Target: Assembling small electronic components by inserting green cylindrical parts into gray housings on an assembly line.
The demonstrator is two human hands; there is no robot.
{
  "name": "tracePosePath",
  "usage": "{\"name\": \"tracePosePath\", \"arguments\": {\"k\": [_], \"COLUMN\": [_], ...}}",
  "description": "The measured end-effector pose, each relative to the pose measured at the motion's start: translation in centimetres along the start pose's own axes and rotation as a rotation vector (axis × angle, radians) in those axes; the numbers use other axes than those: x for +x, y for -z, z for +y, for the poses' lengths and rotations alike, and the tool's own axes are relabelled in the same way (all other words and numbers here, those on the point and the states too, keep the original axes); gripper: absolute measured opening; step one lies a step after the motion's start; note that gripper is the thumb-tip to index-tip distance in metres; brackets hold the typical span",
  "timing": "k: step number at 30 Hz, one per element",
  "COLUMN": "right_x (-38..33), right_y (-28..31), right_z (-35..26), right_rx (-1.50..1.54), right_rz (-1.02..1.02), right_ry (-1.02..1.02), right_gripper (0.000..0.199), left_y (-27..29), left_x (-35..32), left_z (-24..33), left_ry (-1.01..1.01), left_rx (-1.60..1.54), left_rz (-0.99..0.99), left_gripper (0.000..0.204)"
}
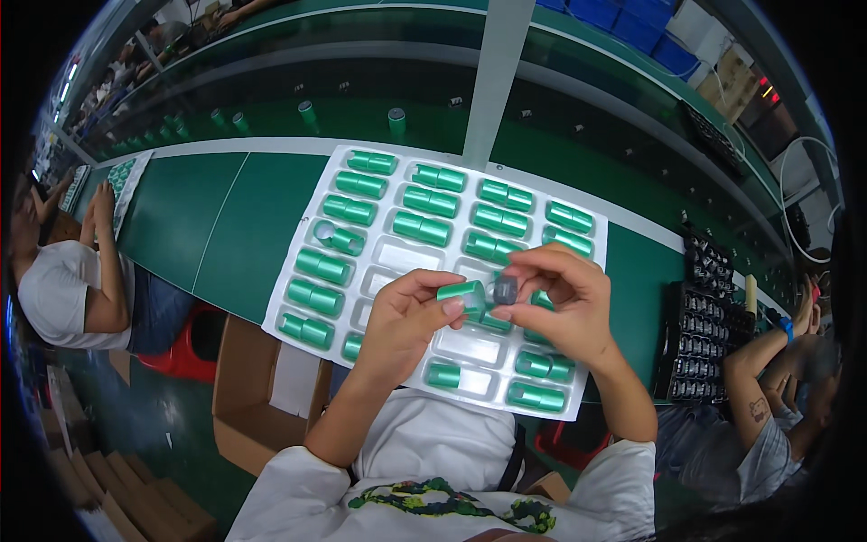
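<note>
White T-shirt with a green-and-yellow print (442, 499), worn by the person at work, lowest and closest. Left hand (405, 316) pinches a shiny green hollow cylinder (458, 294), tilted, between thumb and fingers. Right hand (571, 294) pinches a small dark-grey block (505, 290) between thumb and fingertips, just beside the cylinder's right end; from where I stand, cannot tell whether the two touch. Both pieces are up over the near half of a white moulded plastic tray (406, 255).

Tray lies on the long green worktop (194, 226), reaching from close by its far edge to its near edge. Compartments run in columns: most hold shiny green tubes (427, 200) on their sides, some show bare white.

Past the worktop's far edge, a dark green strip; several grey-topped green cylinders (396, 121) stand upright there, apart from one another.

Right of the tray, toward the near edge: black rack (700, 339) of small dark parts. Below the near edge, left of the person: open brown cardboard box (244, 361). Farther left, a co-worker in a white shirt (77, 289) sits by a red stool (185, 343).
</note>
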State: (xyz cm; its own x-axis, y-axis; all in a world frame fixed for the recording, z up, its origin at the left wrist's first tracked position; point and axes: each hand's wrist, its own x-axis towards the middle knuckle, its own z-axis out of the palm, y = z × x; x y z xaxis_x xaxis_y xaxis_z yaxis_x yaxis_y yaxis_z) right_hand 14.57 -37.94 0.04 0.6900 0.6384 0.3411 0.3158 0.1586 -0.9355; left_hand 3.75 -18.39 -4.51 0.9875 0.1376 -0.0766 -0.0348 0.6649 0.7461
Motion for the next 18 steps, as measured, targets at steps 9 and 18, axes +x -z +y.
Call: {"name": "tracePosePath", "arguments": {"k": [9,18], "right_x": [0.2,-0.1], "right_y": [-0.2,-0.2], "right_z": [0.6,0.7], "right_rx": [-0.196,-0.293], "right_rz": [-0.074,-0.136], "right_ry": [0.174,0.250], "right_gripper": [0.034,0.030], "left_y": [-0.2,-0.9], "left_x": [0.0,0.0], "left_z": [-0.4,-0.6], "left_ry": [0.092,0.123], "left_rx": [-0.047,0.228], "left_rz": [-0.054,-0.047], "left_gripper": [0.031,0.039]}}
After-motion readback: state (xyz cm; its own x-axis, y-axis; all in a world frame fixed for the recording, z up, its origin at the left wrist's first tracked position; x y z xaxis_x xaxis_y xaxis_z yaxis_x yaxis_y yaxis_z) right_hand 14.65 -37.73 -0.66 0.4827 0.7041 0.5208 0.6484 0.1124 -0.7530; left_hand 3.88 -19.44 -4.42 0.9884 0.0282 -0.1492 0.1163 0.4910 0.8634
